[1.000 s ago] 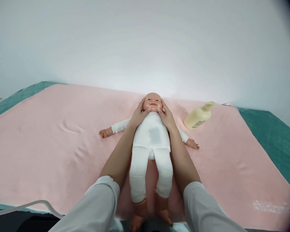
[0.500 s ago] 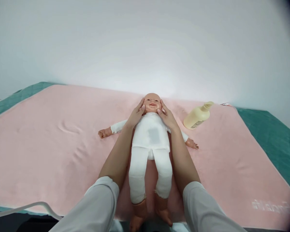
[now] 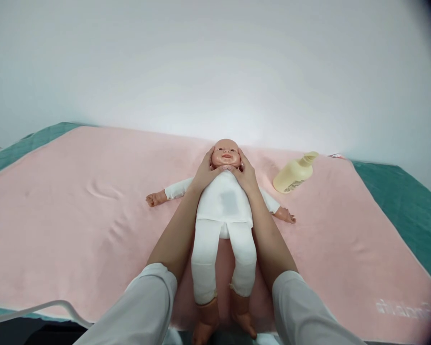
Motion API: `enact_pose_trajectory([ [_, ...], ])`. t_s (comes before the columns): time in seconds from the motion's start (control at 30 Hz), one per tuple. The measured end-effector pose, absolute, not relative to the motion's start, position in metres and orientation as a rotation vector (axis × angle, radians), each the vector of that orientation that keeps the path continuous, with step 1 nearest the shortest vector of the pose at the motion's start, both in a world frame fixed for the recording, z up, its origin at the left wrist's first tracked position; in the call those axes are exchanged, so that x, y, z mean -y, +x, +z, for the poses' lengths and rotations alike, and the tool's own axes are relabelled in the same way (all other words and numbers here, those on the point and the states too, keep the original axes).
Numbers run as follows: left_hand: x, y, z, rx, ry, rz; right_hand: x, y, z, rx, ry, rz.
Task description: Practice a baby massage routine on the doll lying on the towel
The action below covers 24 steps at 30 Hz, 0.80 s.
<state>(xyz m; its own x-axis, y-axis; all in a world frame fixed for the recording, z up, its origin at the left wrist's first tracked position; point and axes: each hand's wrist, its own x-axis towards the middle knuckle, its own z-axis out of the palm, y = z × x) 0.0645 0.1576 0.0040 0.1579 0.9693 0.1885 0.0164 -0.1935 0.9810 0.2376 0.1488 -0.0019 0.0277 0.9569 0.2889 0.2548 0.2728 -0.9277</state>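
A baby doll with a white cloth body lies on its back, feet toward me and arms spread out. My left hand is wrapped round the left side of its head as I see it, fingers along the cheek. On the other side my right hand holds the head in the same way. Both thumbs lie across the doll's neck below the chin, their tips meeting in the middle. The fingertips behind the head are partly hidden. A faint grey square patch shows on the doll's chest.
A pale yellow pump bottle stands to the right of the doll. Beneath lies a pink blanket over a green cover. A white wall rises behind. A pale tube runs at the lower left.
Both thumbs have moved from the doll's cheeks down and inward to meet under its chin. The fingers stay at the sides of the head.
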Motion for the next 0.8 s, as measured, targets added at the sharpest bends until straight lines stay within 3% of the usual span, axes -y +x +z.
enact_pose_trajectory([
  [0.8,-0.160,0.052,0.009,-1.147,1.630,1.068,-0.149,0.249,0.002,1.474,-1.116,0.969],
])
